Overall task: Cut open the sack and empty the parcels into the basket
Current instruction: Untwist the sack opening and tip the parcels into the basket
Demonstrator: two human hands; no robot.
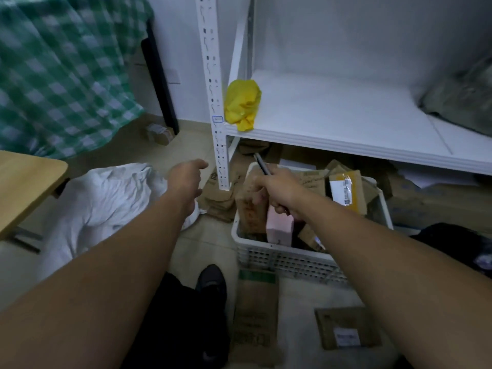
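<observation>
A crumpled white sack (106,198) lies on the floor at the left. My left hand (186,177) hovers over its right edge, fingers relaxed and holding nothing. A white plastic basket (287,259) stands under the shelf at the right, filled with several brown cardboard parcels (250,209) and a pink box (279,227). My right hand (277,187) is above the basket and grips a thin dark cutter (262,165), its tip pointing up and away.
A white metal shelf (332,121) with a yellow bag (242,103) stands over the basket; its upright post (221,145) is between my hands. Flat cardboard boxes (255,315) lie on the floor near my black shoe (211,283). A wooden table corner (29,182) juts in left.
</observation>
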